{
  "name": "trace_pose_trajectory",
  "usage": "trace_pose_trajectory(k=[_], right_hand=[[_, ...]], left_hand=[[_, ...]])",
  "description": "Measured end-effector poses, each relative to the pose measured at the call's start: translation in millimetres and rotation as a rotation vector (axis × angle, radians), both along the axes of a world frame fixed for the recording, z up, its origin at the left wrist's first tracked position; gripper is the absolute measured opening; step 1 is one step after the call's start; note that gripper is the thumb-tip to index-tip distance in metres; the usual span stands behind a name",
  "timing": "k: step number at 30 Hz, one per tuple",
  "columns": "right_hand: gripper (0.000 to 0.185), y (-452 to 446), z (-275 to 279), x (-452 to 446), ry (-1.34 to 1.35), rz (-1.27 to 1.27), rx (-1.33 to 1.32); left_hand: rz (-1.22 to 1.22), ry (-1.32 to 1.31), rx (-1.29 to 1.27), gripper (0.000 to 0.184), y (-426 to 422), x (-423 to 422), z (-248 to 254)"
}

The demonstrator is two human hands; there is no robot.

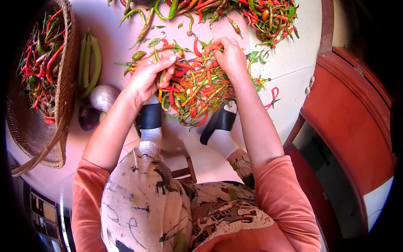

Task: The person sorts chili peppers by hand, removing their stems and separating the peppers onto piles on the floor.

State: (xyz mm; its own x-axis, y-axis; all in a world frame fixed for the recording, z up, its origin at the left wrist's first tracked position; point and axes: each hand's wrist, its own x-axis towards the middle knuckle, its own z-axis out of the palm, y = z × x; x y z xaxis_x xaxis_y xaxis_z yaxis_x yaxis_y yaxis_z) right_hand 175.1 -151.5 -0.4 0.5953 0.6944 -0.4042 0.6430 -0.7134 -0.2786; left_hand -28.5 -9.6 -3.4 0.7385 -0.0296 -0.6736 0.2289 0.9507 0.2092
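Note:
My left hand [152, 76] is closed, with a slim green chili pepper [163, 75] showing between its fingers. To its right, my right hand [230, 58] pinches an orange-red chili pepper [211, 48] between thumb and fingertips. Beneath and between both hands spreads a pile of small red, orange and green chili peppers [197, 90] on the pale floor, reaching down between my two dark slippers. Loose leaves lie around its edges.
At left stands a woven basket [67, 84] holding chili peppers, beside long green vegetables [93, 63], a pale round vegetable [103, 98] and a dark purple one [89, 118]. More chilies [273, 19] lie along the top. Red-handled scissors [273, 101] rest right, near reddish wooden furniture [336, 113].

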Motion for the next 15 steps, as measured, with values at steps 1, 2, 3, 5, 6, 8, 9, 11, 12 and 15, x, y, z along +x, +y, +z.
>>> trace_pose_trajectory(k=[1, 2, 3, 5, 6, 8, 9, 11, 12, 15], right_hand=[[0.02, -1.1, -0.6, 2.2, -0.014, 0.014, 0.019], [0.02, -3.0, -0.8, 5.2, -0.015, 0.013, 0.019], [0.018, -8.1, -2.2, 9.1, 0.119, -0.1, 0.013], [0.016, -18.3, -4.3, 15.6, 0.246, -0.215, 0.008], [0.018, -21.7, -2.5, 16.3, 0.348, -0.339, 0.11], [0.021, -30.5, 2.3, 17.1, 0.519, -0.565, 0.275], [0.021, -29.8, 14.4, 16.7, 0.511, -0.565, 0.275], [0.016, -29.2, 36.3, 16.7, 0.896, -0.844, 0.247], [0.021, -33.1, 37.8, 14.7, 0.963, -0.883, 0.288], [0.023, -37.9, 50.2, 10.3, 1.23, -0.962, 0.451]], left_hand=[[-0.039, 0.022, 0.017, 0.02, 2.8, 1.2, -0.2], [-0.051, 0.112, 0.08, 0.014, 1.1, 2.3, 1.5], [-0.055, 0.112, 0.077, 0.014, 0.1, 6.3, 5.4], [-0.356, 0.17, 0.678, 0.013, -0.4, 15.0, 9.0], [-0.452, 0.051, 1.16, 0.012, -0.1, 20.1, 3.7], [-0.512, -0.062, 1.531, 0.015, -5.5, 31.3, -3.3], [-0.564, -0.178, 1.906, 0.019, -5.7, 42.7, 4.2], [-0.725, -0.209, 1.929, 0.018, -4.4, 60.8, 11.5], [-0.816, -0.249, 2.016, 0.014, -6.5, 68.8, 2.9], [-0.874, -0.358, 2.149, 0.009, -10.2, 77.6, -18.5]])
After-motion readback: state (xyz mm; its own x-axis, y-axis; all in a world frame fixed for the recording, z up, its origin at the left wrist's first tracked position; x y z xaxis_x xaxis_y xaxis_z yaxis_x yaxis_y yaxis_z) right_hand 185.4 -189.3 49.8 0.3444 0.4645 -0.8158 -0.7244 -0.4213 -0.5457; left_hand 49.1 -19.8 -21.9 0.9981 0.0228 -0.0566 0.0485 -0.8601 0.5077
